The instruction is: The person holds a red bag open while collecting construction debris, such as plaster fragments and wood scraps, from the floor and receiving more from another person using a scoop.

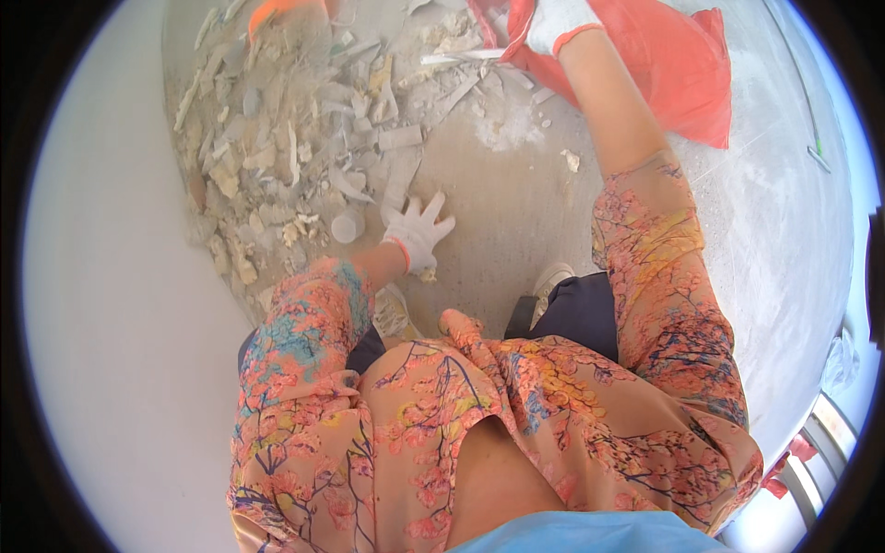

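My left hand [418, 233], in a white knit work glove with an orange cuff, is spread with fingers apart, low over the dusty floor at the right edge of a rubble heap [276, 159]. A strip of debris [399, 183] lies against its fingertips. Just left of it is a translucent plastic cup [348, 226]. At the top, my right hand [561, 26], gloved alike, grips the edge of a red woven sack [664, 69]; its fingers are partly cut off by the frame. A white strip [463, 57] lies by the sack's mouth.
A pale wall [117, 290] borders the heap on the left. An orange object [287, 15] stands in the rubble at the top left. My shoes [551, 280] are on the concrete floor. A thin rod with a green part [818, 153] lies at the right, and a clear plastic bag [841, 363] lies lower right.
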`<state>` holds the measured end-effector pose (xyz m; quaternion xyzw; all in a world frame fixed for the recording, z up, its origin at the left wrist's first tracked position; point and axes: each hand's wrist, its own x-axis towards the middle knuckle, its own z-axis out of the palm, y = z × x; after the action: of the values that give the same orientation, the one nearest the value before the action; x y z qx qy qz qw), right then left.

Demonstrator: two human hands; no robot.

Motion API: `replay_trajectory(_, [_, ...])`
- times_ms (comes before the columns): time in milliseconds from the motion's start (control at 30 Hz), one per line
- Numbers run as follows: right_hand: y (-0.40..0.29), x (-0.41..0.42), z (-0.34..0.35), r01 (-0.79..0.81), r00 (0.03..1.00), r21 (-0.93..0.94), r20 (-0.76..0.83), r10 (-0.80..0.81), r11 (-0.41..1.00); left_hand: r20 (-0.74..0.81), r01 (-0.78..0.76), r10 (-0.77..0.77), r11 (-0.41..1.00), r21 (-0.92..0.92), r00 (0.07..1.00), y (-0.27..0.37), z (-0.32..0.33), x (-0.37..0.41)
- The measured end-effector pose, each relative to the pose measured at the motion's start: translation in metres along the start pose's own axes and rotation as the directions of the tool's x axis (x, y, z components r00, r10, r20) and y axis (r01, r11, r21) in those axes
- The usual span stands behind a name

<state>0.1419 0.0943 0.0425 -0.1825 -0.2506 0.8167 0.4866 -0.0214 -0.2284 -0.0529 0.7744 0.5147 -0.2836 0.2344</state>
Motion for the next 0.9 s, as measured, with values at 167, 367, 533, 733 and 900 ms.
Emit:
replay_trajectory(167, [-0.004,0.017,-0.037,-0.221,0.975,-0.075,-0.001,0.221,0.972,-0.110,-0.172,0.174,0.985,0.021,0.979,-0.002,0.012,-0.008])
replay_trajectory(367, [0.010,0.052,-0.085,0.046,0.988,-0.625,-0.087,-0.128,0.779,0.068,-0.415,0.418,0.844,0.340,0.906,-0.003,0.012,-0.027])
replay_trajectory(533, [-0.010,0.049,-0.113,0.170,0.975,-0.679,0.012,-0.221,0.715,-0.184,-0.126,0.133,0.991,0.050,0.974,-0.025,-0.004,0.010])
replay_trajectory(733, [-0.003,0.023,-0.043,-0.100,0.977,-0.429,-0.214,0.007,0.897,-0.423,-0.144,-0.590,0.460,-0.876,0.688,-0.125,-0.042,0.061])
replay_trajectory(900, [-0.020,0.028,-0.086,0.077,0.983,-0.432,-0.116,-0.140,0.899,-0.337,-0.737,-0.696,-0.412,-0.536,0.634,-0.171,-0.212,0.074])
